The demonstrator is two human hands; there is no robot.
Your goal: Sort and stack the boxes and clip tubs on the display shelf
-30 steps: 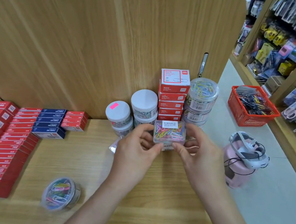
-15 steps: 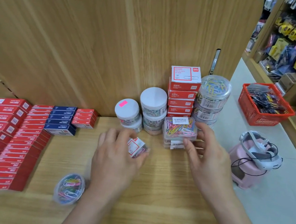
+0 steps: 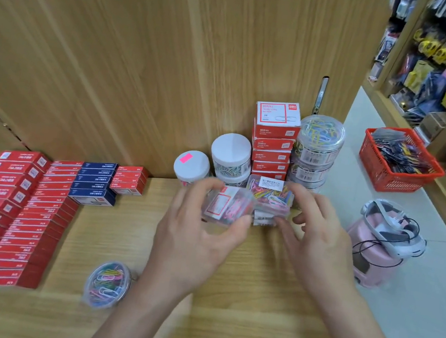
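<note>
My left hand (image 3: 198,241) grips a small clear clip box (image 3: 227,206) with a red-and-white label, lifted just above the wooden shelf (image 3: 224,300). To its right, a clear box of coloured clips (image 3: 270,195) rests on another flat box. My right hand (image 3: 319,236) hovers beside that stack with fingers spread and nothing in it. Behind stand a pile of red-and-white boxes (image 3: 274,139), stacked clear clip tubs (image 3: 316,151) and two white-lidded tubs (image 3: 231,152) (image 3: 191,165). A round tub of coloured clips (image 3: 107,283) lies near the front left.
Rows of red staple boxes (image 3: 16,212) and several blue ones (image 3: 95,182) cover the shelf's left side. A wooden back panel (image 3: 142,83) rises behind. On the floor to the right are a red basket (image 3: 398,161) and a pink stool with a headset (image 3: 382,246).
Both hands set the coloured clip box down on the stack. My left hand then picked up the small labelled clip box and raised it toward the stack. My right hand let go.
</note>
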